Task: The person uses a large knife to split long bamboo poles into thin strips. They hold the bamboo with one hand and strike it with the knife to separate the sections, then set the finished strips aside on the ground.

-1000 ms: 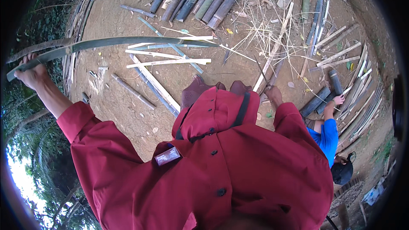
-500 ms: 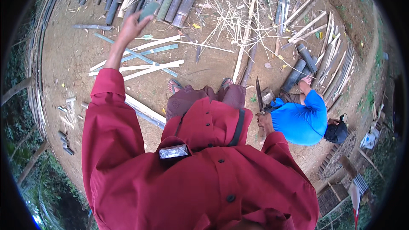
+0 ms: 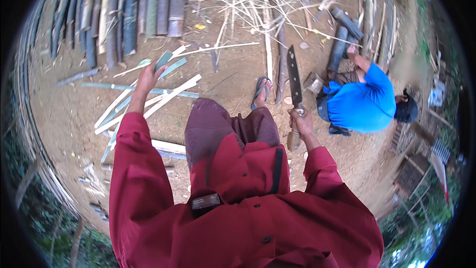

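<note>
My left hand point(image 3: 148, 76) is closed around a short, flat green bamboo piece point(image 3: 163, 60), held above the strips on the left. In my right hand point(image 3: 303, 121) is a machete point(image 3: 294, 77), gripped at its wooden handle point(image 3: 293, 139). Its dark blade, dotted with holes, points away from me with the flat side showing. Below my left hand, several split bamboo strips point(image 3: 171, 94) lie crossed on the ground, pale and green faces showing. My right foot point(image 3: 260, 94), in a sandal, stands on the soil; my left foot is hidden behind my knee.
Bamboo poles point(image 3: 131, 15) lie in rows at the far left. Thin shavings point(image 3: 248, 10) are tangled at the far middle. To my right a co-worker in a blue shirt point(image 3: 359, 103) crouches by dark bamboo sections point(image 3: 338, 49). Split bamboo point(image 3: 369, 20) is stacked beyond.
My left hand has come nearer with the bamboo piece. The machete now shows the flat of its blade. The view has shifted, and my left foot has gone out of sight.
</note>
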{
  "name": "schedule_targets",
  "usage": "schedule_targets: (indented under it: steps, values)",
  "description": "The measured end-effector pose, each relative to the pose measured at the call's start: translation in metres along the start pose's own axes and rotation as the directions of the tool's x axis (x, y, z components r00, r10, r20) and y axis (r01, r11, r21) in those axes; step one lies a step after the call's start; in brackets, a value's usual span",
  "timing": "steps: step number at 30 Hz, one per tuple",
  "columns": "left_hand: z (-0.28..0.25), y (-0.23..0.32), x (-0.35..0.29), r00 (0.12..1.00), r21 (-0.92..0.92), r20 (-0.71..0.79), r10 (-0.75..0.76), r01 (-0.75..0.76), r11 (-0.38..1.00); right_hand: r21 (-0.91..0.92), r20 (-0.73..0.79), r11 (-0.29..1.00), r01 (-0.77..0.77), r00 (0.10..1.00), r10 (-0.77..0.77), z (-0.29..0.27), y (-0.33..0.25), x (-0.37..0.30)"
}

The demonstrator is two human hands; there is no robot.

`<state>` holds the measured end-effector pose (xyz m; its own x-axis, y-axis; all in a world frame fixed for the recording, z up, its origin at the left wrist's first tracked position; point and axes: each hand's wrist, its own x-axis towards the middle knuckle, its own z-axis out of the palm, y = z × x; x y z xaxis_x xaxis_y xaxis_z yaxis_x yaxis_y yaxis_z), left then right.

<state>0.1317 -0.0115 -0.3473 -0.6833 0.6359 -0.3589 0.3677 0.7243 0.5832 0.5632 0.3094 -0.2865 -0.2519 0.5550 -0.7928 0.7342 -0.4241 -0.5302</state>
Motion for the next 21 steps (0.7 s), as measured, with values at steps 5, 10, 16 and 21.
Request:
schedule_targets:
  steps: [5, 10, 16, 21]
  values:
    - [0.056, -0.034, 0.011, 0.974, 0.296, 0.178, -0.141, 0.083, 0.952, 0.281, 0.002, 0.959, -0.046, 0.999, 0.047, 0.011, 0.001, 0.007]
    - [0.131, -0.056, -0.004, 0.994, 0.204, -0.056, -0.089, 0.099, 0.974, 0.520, 0.053, 0.836, -0.174, 0.984, 0.171, 0.013, 0.007, 0.018]
    - [0.251, 0.031, -0.009, 0.949, -0.136, 0.152, -0.276, 0.297, 0.945, 0.604, 0.138, 0.740, -0.296, 0.953, 0.268, 0.003, 0.049, 0.020]
    - [0.316, 0.127, 0.005, 0.877, -0.313, 0.392, -0.279, 0.412, 0.856, 0.737, 0.208, 0.586, -0.337, 0.938, 0.278, -0.020, 0.076, 0.010]
